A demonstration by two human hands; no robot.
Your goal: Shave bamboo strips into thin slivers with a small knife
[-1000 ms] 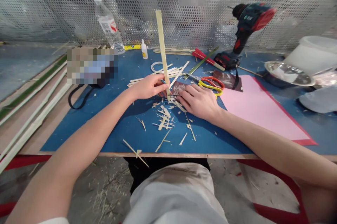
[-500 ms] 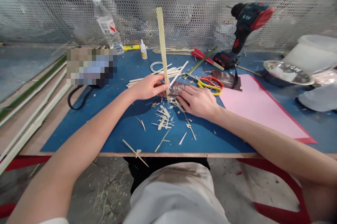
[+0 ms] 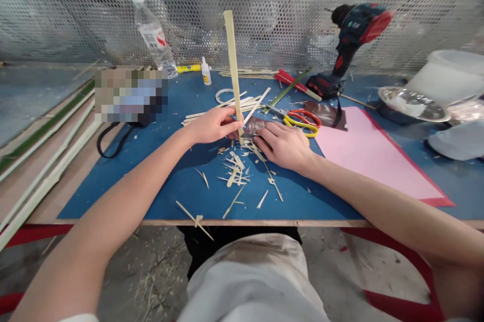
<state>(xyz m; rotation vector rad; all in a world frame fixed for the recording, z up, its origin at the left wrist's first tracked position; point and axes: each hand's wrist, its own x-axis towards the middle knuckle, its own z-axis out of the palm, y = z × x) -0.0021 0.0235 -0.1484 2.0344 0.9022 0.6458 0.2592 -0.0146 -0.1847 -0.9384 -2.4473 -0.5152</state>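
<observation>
A: What do the 2 hands have?

B: The left hand holds a flat bamboo strip upright, pinching it low down between thumb and fingers. The strip's lower end sits just beside the right hand.

A: And the right hand?

B: Its fingers lie close together, pressed flat over a dark glossy sheet on the blue desk.

A: What lies nearest them?

B: Bamboo shavings are scattered across the desk just below both hands.

A: Farther out?

B: Thin bamboo slats lie beyond the left hand. Red-and-yellow scissors sit just past the right hand, near a pink sheet.

A: And at the back?

B: A small glue bottle and a plastic water bottle stand to the left. A cordless drill stands to the right, near a metal bowl. Behind them all rises a perforated metal screen.
</observation>
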